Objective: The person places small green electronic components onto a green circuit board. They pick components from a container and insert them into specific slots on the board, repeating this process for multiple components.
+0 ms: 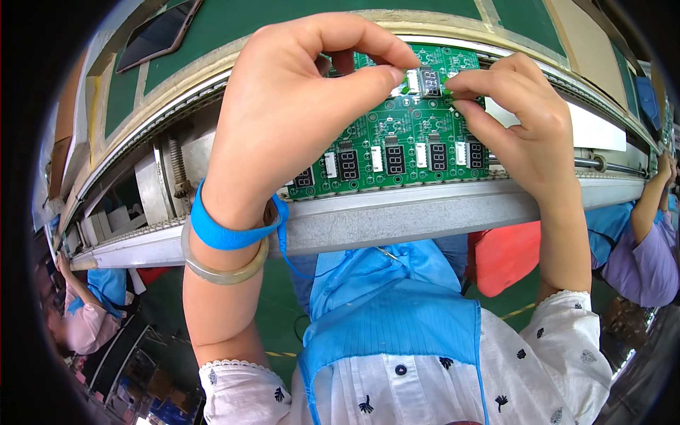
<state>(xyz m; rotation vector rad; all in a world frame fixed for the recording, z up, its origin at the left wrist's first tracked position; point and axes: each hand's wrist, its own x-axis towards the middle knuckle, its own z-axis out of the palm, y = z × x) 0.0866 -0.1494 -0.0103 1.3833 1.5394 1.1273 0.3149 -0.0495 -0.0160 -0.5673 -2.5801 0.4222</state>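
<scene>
- From where I stand, smooth dark-green floor (170, 304) spreads at eight o'clock.
- At four, a thin yellow floor stripe (520, 310) shows.
- Between three and four, a rounded red seat (503, 258).
- Toward eleven, a long green-topped workbench (234, 28) with cream edging.
- At two, a flat tan panel (584, 42).

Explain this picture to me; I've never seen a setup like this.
There is no robot here, just a person's two bare hands. The view comes from a wide fisheye camera on their head, looking down, so straight edges bend.

The left hand and right hand work over a green circuit board set with dark digit displays and white connectors. A metal rail runs along its near side. Small green bits show by both hands' fingertips; whether they are gripped is unclear. A blue band circles the left wrist.
</scene>
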